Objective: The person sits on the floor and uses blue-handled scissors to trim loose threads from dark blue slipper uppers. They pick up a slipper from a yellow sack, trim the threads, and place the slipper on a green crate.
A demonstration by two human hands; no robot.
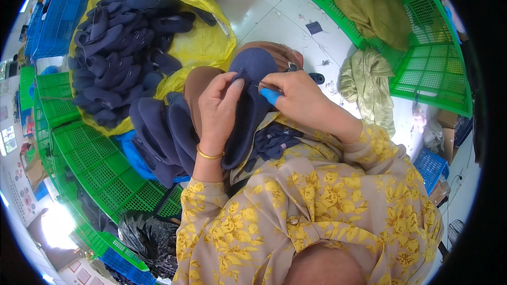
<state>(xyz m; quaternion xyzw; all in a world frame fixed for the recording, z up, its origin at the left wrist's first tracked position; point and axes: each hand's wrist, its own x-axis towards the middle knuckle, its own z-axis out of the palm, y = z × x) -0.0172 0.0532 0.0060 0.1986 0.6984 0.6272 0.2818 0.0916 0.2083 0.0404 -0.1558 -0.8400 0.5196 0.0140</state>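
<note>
A navy felt slipper point(254, 74) lies across my lap, its rounded toe pointing away from me. My left hand point(219, 103) pinches a small dark fabric piece point(238, 74) against the slipper's upper. Close on its right, my right hand point(297, 92) is closed, thumb and forefinger together on a thin needle-like thing point(260, 85), too small to see clearly. A blue cover point(270, 95) wraps the right thumb. More navy slippers point(158, 132) lean in a row by my left wrist. Several small dark fabric pieces point(277, 140) rest on my lap.
To the left, a yellow sack point(203, 47) holds a heap of navy slippers point(119, 42). Green crates point(100, 166) stand at the lower left. A big green basket point(433, 68) with olive cloth point(369, 8) is at the right. A dark thread spool point(317, 78) sits beyond my right hand.
</note>
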